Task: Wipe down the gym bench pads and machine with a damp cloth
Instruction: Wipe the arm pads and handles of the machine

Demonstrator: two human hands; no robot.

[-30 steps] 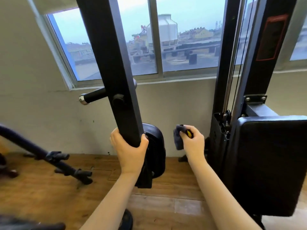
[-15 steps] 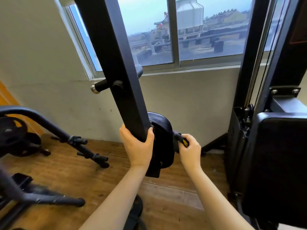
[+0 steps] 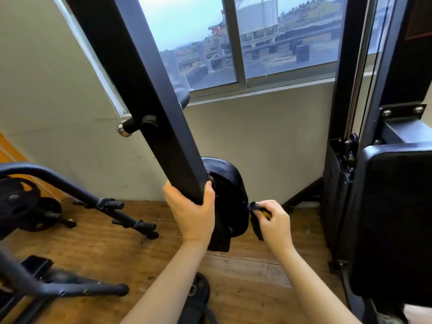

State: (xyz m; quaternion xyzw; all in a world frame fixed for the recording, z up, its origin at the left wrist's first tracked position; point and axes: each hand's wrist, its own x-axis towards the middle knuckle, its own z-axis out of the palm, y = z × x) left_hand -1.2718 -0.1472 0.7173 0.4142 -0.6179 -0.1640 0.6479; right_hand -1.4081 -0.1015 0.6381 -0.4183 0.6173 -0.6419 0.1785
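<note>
Both forearms enter from the bottom edge bare, with no sleeve showing anywhere along them up to that edge. The left hand (image 3: 190, 213) wears no glove, ring, watch or band, and the wrist below it is equally bare. The right hand (image 3: 275, 222), off to the other side of the left one, is likewise ungloved, with nothing worn on its fingers (image 3: 268, 204) or wrist; below and between the two forearms a dark rounded shape sits at the frame's bottom edge, too unclear to tell whether it is footwear.
</note>
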